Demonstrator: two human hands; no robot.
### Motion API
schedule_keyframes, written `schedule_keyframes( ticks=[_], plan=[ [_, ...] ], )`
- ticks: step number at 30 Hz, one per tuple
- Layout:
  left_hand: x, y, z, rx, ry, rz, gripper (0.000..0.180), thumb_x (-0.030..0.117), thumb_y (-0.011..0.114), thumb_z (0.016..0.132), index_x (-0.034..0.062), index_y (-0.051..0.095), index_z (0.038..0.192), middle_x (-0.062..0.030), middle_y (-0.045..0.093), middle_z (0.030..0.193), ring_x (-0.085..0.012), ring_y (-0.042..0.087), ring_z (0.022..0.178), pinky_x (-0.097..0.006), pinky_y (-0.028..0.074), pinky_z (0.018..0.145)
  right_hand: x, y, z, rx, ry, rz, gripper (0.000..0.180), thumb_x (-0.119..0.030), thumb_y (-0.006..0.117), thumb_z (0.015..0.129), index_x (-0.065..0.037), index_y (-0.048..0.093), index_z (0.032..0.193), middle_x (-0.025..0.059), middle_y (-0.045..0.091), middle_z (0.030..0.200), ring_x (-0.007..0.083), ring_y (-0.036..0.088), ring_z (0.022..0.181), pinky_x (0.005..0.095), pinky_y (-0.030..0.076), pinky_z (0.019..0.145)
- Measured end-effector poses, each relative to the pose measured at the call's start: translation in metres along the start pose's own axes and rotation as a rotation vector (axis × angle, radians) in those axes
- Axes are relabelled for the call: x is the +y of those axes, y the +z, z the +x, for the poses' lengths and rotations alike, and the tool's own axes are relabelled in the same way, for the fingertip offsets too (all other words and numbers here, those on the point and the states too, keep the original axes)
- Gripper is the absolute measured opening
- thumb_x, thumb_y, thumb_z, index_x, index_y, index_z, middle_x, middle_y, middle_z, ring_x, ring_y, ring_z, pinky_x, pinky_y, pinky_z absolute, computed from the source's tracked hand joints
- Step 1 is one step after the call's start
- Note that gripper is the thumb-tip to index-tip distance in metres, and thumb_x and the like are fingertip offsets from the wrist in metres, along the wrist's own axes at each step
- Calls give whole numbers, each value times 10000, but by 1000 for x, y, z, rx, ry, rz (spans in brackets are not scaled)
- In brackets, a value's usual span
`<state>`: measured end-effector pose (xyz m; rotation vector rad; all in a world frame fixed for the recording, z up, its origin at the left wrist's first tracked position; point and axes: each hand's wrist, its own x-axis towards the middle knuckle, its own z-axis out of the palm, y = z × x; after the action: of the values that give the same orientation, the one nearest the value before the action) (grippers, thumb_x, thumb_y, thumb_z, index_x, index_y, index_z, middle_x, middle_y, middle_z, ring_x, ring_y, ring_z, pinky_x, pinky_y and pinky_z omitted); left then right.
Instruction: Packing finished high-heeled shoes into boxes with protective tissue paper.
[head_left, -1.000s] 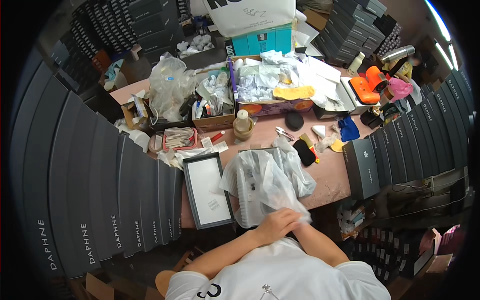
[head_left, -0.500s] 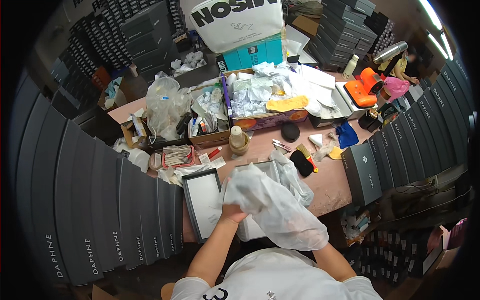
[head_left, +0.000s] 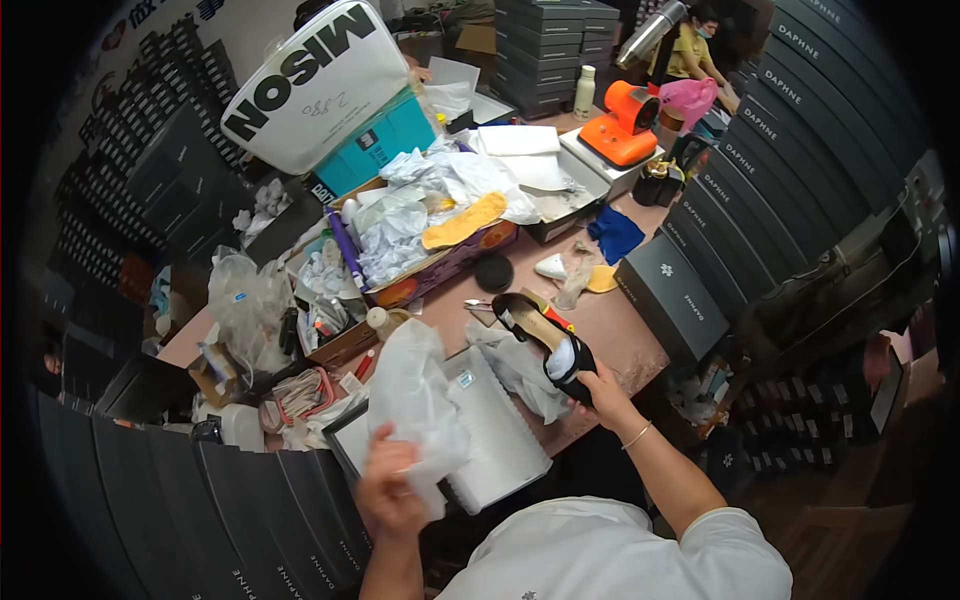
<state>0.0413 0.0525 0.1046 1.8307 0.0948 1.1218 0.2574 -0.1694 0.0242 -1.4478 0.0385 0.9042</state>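
My right hand (head_left: 600, 395) grips a black sandal (head_left: 545, 335) by its toe end. The sandal has a pale insole, and white stuffing shows in its toe. My left hand (head_left: 393, 488) is smeared by motion, its fingers partly bent. Right against it is a crumpled translucent white bag (head_left: 412, 385); whether the fingers hold it I cannot tell. Under and beside the bag lies an open shoe box (head_left: 510, 440) with a white inside, its dark lid (head_left: 345, 437) to the left. A second translucent bag (head_left: 525, 375) rests on the table beyond the box.
Dark shoe boxes stand stacked at left (head_left: 230, 500) and right (head_left: 740, 200). At the back are a carton of crumpled paper (head_left: 430, 275), a clear plastic bag (head_left: 250, 310) and an orange device (head_left: 620, 130). A round black item (head_left: 494, 272) and a blue cloth (head_left: 617, 235) lie nearer. Another person (head_left: 690, 50) is far right.
The black sandal is now out of the white bag and in my right hand, moved to the right. The bag is now at the left by my left hand. The whole view has turned.
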Motion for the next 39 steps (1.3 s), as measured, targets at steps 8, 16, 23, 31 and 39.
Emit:
schedule_keyframes(
  ticks=[8,16,23,31,39],
  plan=[
    [-66,0,-32,-57,-635,-270,487,428,410,986,5,567,1167,-104,613,1080,-189,569,1005,-329,443,903,-79,-9,-20,-541,-54,-662,473,-176,578,850,-10,495,1285,15,597,810,72,548,588,229,463,488],
    [-46,10,-109,-220,-1545,-1100,713,623,246,943,42,454,1301,-188,608,1057,-245,624,794,-382,529,763,-49,118,12,-676,-889,-1253,326,-249,686,802,-17,612,1019,139,626,923,303,593,899,397,466,806],
    [-23,-6,-126,438,-1424,-1081,632,639,266,937,72,533,1021,-57,565,858,-183,580,778,-331,509,706,39,184,-38,-654,-1154,-1436,386,-224,709,705,-112,618,1062,30,606,1069,229,539,995,361,423,789],
    [-11,6,-159,539,-1395,-950,698,682,245,914,67,492,1135,-66,558,954,-176,555,833,-343,478,738,49,184,-27,-966,-750,-1280,500,-316,777,670,-39,621,1057,139,559,984,318,557,885,387,459,771],
    [-19,21,-138,469,-1340,-970,736,671,269,916,65,422,1305,-124,530,1205,-253,542,1095,-393,476,870,56,152,-27,-784,-591,-1060,590,-284,755,706,-56,550,1210,215,562,1088,382,573,985,400,493,822]
  ],
)
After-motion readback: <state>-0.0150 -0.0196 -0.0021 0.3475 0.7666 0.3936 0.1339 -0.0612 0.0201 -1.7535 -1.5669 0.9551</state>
